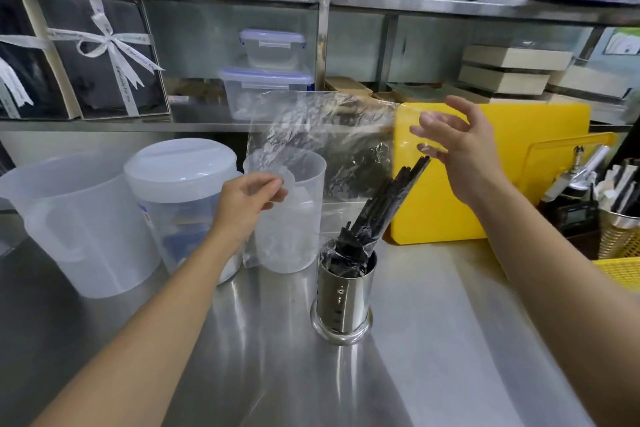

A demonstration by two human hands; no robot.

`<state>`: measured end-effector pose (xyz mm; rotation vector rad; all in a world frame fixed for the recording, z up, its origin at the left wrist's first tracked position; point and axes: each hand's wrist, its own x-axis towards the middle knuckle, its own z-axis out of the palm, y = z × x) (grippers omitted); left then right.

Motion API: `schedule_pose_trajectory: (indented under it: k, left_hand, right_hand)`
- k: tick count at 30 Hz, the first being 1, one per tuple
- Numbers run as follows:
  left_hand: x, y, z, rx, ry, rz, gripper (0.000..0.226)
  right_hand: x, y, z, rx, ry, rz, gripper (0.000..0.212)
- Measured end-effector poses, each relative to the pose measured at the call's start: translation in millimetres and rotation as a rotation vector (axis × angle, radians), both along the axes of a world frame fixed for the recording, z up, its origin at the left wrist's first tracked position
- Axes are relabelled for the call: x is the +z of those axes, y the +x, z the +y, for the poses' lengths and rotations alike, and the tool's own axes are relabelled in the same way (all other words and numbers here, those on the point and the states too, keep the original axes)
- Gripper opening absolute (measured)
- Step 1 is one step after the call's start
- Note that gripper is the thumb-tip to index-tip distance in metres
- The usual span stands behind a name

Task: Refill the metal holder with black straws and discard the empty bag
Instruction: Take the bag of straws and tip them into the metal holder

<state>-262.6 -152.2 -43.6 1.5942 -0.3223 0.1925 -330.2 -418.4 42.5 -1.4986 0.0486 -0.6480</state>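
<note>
On the steel counter [433, 340], left hand [247, 196] pinches the bag [322, 135]; right hand [457, 135] open beside it.

On my steel desk [433, 340] I see a translucent handled jug [79, 229] at far left, a lidded plastic container [183, 198] beside it, then a clear measuring cup [294, 218]. A yellow cutting board [485, 177] leans at right. On the shelf behind stand two stacked lidded food boxes [268, 73] and ribbon-tied dark gift boxes [100, 55].
</note>
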Motion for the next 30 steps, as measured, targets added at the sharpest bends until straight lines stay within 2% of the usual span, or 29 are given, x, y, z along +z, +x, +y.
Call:
schedule_pose_trajectory:
  k: [2,6,9,13,16,20,30]
  left_hand:
    - [1,1,-1,0.008,0.01,0.0,0.016]
    - [4,1,0,0.023,0.017,-0.009,0.018]
    - [10,1,-2,0.064,-0.003,-0.065,0.017]
    - [26,3,-2,0.104,-0.077,-0.091,0.008]
    - [29,4,1,0.11,-0.052,-0.103,0.016]
    - [27,4,3,0.11,-0.067,-0.082,0.018]
    - [37,5,2,0.155,-0.069,-0.1,0.014]
  right_hand:
    - [-6,-2,-3,0.02,0.092,0.045,0.039]
    - [-17,-7,-5,0.007,0.036,0.095,0.005]
    - [-8,-8,-6,-0.016,0.037,0.053,0.013]
    - [11,-5,-2,-0.012,0.029,-0.018,0.01]
    - [17,-3,5,-0.037,0.041,-0.05,0.009]
    - [10,-2,12,0.006,-0.015,0.014,0.008]
    - [-1,-5,3,0.001,0.035,0.059,0.007]
